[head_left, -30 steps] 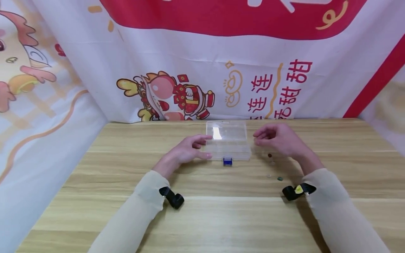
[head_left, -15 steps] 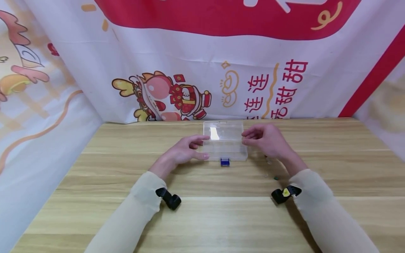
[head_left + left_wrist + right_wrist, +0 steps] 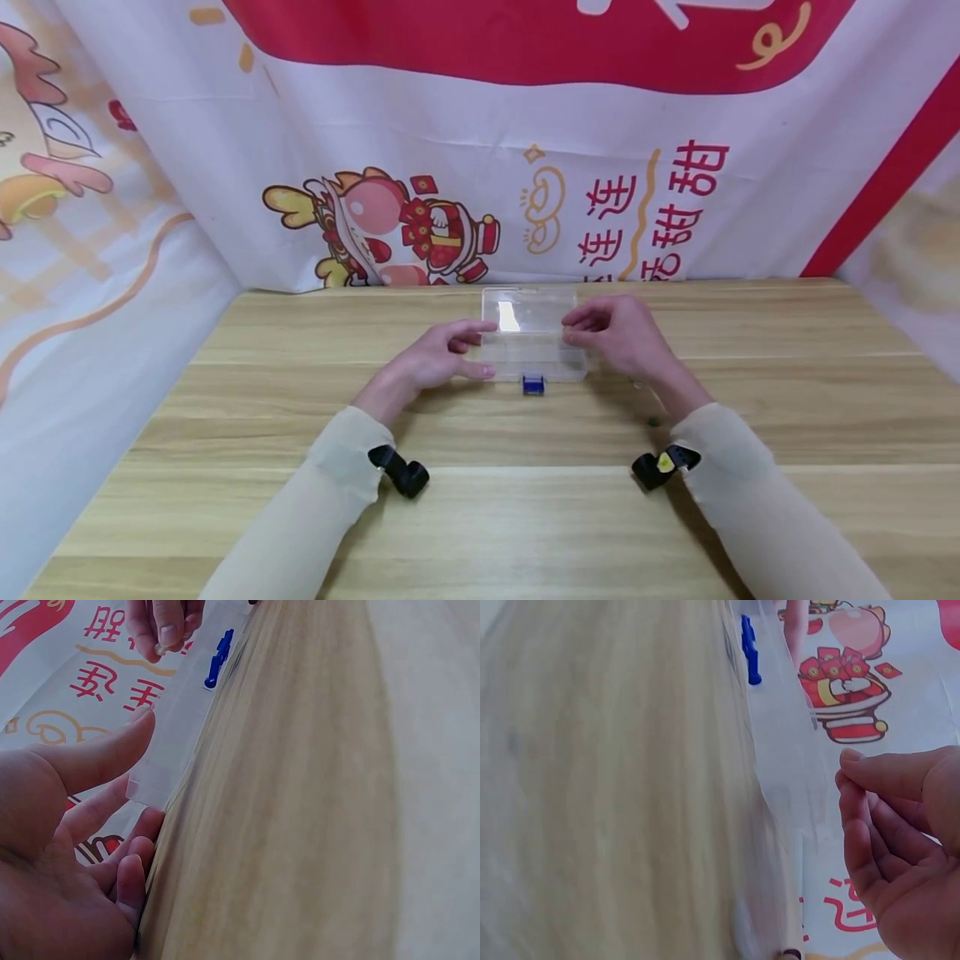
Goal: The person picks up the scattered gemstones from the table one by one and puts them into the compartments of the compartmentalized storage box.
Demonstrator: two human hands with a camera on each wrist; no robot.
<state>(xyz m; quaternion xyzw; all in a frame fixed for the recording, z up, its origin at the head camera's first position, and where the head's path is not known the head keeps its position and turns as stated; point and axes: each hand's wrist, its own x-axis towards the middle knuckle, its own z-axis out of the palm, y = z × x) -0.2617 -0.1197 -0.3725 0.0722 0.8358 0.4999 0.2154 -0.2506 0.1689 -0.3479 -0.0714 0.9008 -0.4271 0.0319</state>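
Note:
A clear plastic compartment box (image 3: 558, 369) lies on the wooden table with its lid (image 3: 540, 302) folded back and its blue latch (image 3: 533, 385) at the front. At the box's left end rests my left hand (image 3: 438, 357), thumb and fingers spread and fairly straight, fingertips right at the edge. My right hand (image 3: 621, 333) is over the right part of the box. Its thumb and index fingertip pinch a small pale piece (image 3: 161, 650), mostly hidden by the fingers; its kind cannot be made out.
A small green piece (image 3: 653, 422) and a tiny clear piece (image 3: 637, 385) lie on the table right of the box, near my right forearm. A dark piece (image 3: 792, 953) shows low in the right wrist view. Behind the table hangs a printed cloth (image 3: 450, 125).
My right hand has moved left from beside the box to over it, fingertips still together. The left hand stays at the box's left end. The head view has shifted slightly.

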